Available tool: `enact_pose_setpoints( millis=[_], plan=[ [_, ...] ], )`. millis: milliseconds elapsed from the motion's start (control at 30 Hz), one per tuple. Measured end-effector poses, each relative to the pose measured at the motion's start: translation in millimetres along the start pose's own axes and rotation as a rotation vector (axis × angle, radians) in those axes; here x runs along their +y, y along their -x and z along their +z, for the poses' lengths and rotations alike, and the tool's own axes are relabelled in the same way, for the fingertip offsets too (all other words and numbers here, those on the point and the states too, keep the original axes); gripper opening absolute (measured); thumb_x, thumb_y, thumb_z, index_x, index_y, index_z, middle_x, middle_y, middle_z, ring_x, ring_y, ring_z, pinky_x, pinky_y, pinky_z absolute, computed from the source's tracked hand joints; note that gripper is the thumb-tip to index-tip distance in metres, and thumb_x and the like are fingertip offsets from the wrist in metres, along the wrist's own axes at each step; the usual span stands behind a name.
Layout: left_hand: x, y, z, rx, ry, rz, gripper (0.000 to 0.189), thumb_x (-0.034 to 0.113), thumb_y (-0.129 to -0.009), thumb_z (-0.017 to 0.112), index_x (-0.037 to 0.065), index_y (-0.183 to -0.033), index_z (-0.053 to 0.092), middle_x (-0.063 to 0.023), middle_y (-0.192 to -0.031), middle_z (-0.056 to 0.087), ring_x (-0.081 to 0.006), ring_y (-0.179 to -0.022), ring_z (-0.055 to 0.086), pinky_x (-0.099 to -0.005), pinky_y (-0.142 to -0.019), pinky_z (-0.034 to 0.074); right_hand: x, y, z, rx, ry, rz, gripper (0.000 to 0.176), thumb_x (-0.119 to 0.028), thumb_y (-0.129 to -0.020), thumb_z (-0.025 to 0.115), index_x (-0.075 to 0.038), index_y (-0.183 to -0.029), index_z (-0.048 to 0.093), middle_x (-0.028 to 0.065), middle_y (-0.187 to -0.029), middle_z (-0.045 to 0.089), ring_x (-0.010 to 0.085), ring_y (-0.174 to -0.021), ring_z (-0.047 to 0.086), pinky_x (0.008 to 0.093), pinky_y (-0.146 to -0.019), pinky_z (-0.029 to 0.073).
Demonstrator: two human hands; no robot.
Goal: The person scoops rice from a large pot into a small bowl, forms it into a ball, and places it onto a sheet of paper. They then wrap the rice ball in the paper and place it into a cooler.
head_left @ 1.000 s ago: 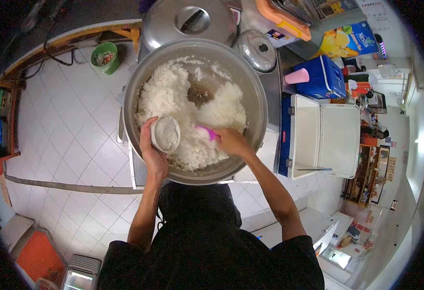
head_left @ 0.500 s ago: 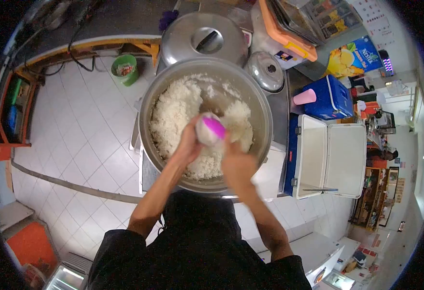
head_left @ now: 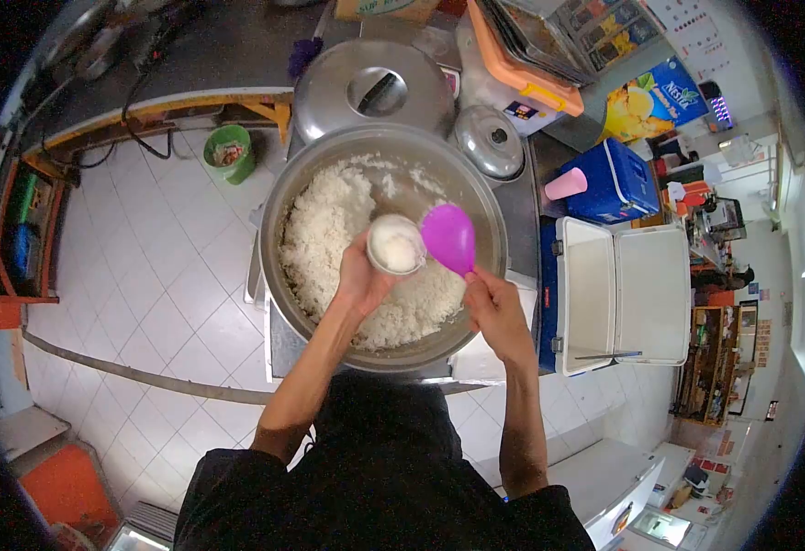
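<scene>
A big steel pot (head_left: 279, 197) holds a mass of cooked white rice (head_left: 324, 230), dug out at the far middle. My left hand (head_left: 358, 275) grips a small white bowl (head_left: 395, 244) filled with rice and holds it above the pot. My right hand (head_left: 492, 310) holds a purple plastic rice scoop (head_left: 449, 238) by its handle, its blade raised just right of the bowl and apart from it.
The pot's large lid (head_left: 372, 87) and a smaller lid (head_left: 488, 140) lie behind it. To the right stand an open white cooler box (head_left: 623, 289), a blue cooler (head_left: 625, 179) and a pink cup (head_left: 565, 184). A green bucket (head_left: 230, 151) sits on the tiled floor at left.
The scoop came out of the rice, pressed over the bowl half a second ago, and has now lifted off to the right. The bowl has moved toward the pot's middle.
</scene>
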State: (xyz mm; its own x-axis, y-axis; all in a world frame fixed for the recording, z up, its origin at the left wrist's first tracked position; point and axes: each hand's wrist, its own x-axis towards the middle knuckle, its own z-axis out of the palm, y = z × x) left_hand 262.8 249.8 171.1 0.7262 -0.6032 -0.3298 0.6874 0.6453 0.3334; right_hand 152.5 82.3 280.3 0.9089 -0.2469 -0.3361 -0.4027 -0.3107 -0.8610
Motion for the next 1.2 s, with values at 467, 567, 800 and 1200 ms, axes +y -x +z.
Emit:
enact_pose_setpoints(
  millis=[467,567,800,1200],
  plan=[
    [15,24,-9,0.061,-0.242,0.145,0.035,0.035,-0.104,0.032,0.010,-0.122,0.050,-0.0106,-0.120,0.056,-0.0215,-0.115,0.056,-0.0399,-0.093,0.053,-38,-18,9,-0.206,0.549,-0.253,0.020,-0.006,-0.092,0.050,0.000,-0.089,0.069,0.0220,-0.073,0.065,0.0383,-0.066,0.064,0.0429,-0.063,0.051],
    [9,25,-12,0.088,-0.261,0.197,0.036,0.035,-0.104,0.032,0.010,-0.123,0.049,-0.0109,-0.120,0.056,-0.0217,-0.116,0.055,-0.0387,-0.095,0.051,-2,-16,54,-0.033,0.324,-0.358,0.020,-0.008,-0.092,0.052,-0.001,-0.087,0.069,0.0224,-0.073,0.064,0.0357,-0.064,0.063,0.0428,-0.065,0.051],
    [27,49,-32,0.195,-0.268,0.289,0.040,0.038,-0.105,0.029,0.011,-0.124,0.050,-0.0088,-0.124,0.056,-0.0201,-0.119,0.053,-0.0392,-0.100,0.044,8,-45,-15,-0.257,0.902,-0.159,0.019,-0.013,-0.091,0.052,-0.003,-0.094,0.068,0.0220,-0.074,0.065,0.0412,-0.073,0.066,0.0470,-0.073,0.053],
    [27,82,-37,0.318,-0.184,0.321,0.040,0.039,-0.105,0.031,0.011,-0.127,0.050,-0.0055,-0.127,0.055,-0.0197,-0.122,0.051,-0.0396,-0.103,0.042,136,-90,-10,0.199,1.141,-0.264,0.022,-0.010,-0.083,0.056,-0.006,-0.103,0.064,0.0210,-0.090,0.068,0.0399,-0.080,0.068,0.0498,-0.072,0.055]
  ],
)
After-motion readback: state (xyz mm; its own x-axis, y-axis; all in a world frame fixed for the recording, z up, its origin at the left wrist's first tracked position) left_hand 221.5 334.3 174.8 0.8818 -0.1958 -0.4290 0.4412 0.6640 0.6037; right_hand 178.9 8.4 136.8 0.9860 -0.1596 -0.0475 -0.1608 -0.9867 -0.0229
